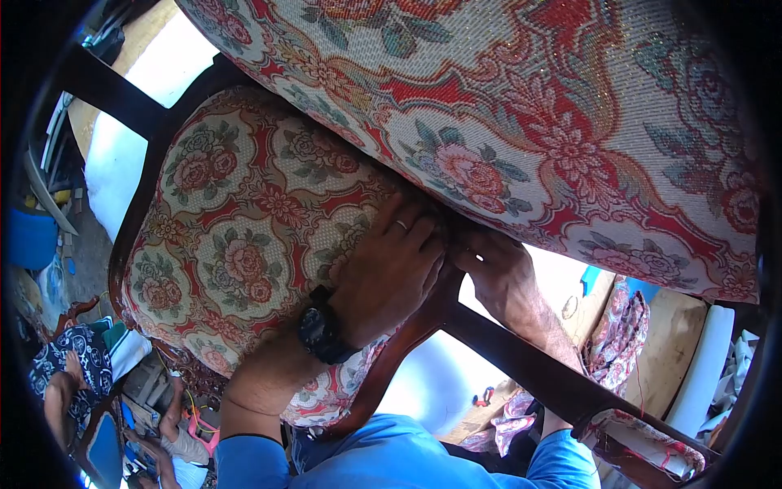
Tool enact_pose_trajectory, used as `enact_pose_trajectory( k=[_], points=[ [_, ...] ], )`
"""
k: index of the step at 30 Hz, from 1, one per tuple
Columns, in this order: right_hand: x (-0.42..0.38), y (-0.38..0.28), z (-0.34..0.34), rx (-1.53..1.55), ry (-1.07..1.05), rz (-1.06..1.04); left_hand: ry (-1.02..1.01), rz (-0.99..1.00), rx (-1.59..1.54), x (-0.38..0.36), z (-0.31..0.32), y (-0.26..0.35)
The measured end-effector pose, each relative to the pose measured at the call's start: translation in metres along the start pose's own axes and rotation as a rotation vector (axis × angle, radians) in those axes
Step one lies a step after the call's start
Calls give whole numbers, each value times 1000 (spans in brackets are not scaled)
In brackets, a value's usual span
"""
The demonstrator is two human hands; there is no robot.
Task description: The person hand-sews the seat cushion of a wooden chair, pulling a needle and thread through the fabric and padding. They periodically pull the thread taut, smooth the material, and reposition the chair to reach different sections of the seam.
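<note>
Cushion [497, 130] slants lengthwise down rightward; cannot tell left hand's [397, 265] or right hand's [497, 265] grip.

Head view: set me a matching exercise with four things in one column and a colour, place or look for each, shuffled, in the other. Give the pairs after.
Things:
1. Watch
2. Ring
3. Shirt
4. Chair fabric

Descriptions:
A. Plain blue
B. On a finger of the left hand
C. Flowered, with red, green and cream
D. Black

Right pairs: 1-D, 2-B, 3-A, 4-C
</note>
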State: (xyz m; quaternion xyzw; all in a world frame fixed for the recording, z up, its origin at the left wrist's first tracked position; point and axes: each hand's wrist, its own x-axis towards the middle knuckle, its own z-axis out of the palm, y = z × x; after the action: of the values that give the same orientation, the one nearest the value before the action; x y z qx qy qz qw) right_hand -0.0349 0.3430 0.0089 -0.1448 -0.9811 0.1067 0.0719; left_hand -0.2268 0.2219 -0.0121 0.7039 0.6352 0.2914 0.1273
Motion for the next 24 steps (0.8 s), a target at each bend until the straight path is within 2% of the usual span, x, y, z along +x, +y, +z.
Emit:
enact_pose_trajectory(
  k=[8,24],
  points=[
    [0,-5,2,-106,12,49,-2,2,-41,-1,-1,-1],
    [-3,-1,6,69,47,51,10,-5,-64,2,-3,0]
  ],
)
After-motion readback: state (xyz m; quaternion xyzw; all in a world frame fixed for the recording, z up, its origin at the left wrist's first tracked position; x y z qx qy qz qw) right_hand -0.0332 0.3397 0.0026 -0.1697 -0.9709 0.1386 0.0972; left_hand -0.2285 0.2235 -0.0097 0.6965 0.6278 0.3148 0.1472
